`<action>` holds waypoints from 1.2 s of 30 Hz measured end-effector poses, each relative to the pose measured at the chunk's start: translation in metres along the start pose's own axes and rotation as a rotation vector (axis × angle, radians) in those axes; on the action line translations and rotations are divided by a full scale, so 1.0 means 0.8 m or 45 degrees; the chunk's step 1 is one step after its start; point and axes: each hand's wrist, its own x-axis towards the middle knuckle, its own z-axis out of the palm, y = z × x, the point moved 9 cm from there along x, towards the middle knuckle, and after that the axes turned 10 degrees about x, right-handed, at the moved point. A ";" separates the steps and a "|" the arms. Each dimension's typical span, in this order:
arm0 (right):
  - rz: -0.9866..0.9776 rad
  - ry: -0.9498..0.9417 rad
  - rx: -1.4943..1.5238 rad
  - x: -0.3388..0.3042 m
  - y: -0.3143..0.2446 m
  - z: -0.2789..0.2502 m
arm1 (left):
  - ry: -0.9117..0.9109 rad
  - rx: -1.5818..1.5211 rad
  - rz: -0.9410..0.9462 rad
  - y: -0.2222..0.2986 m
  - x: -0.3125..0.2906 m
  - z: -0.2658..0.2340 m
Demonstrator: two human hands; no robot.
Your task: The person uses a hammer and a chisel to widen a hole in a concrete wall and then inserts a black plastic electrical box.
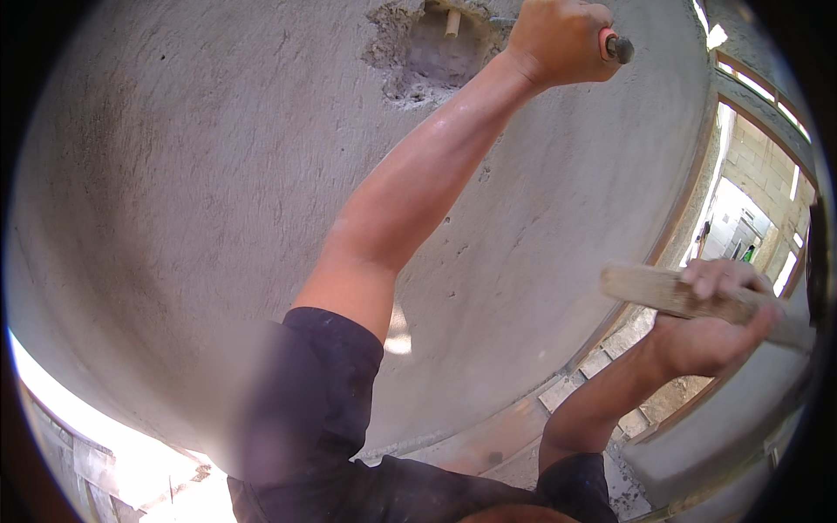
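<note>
High up against the plastered wall, my left hand [558, 42] is closed around a tool handle [619, 49]. The handle's dark rounded butt and a reddish band stick out to the right of the fist; most of the tool is hidden, so its kind is unclear. Just left of this fist lies a rough-edged rectangular recess [440, 57] cut in the wall, with a short pale pipe stub [452, 23] at its top. Lower right, my right hand [719, 318] grips a thick piece of wood [654, 290], slightly blurred, held apart from the wall and the tool.
The grey plastered wall [200, 174] fills most of the view, curving with the lens. At the right is a wood-framed opening [767, 131] with block walls beyond. Pale tiles [597, 362] lie along the wall's foot. A grey rounded surface [715, 427] stands below my right hand.
</note>
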 end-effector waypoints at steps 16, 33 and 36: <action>-0.467 0.110 -0.125 0.069 -0.077 -0.045 | 0.034 0.007 -0.100 0.004 0.011 0.000; -0.681 -0.307 -1.075 0.016 0.039 0.006 | 0.024 0.081 -0.015 -0.015 -0.003 -0.013; 0.256 -0.204 -0.890 0.007 0.068 0.016 | -0.058 0.086 -0.003 -0.026 -0.007 -0.018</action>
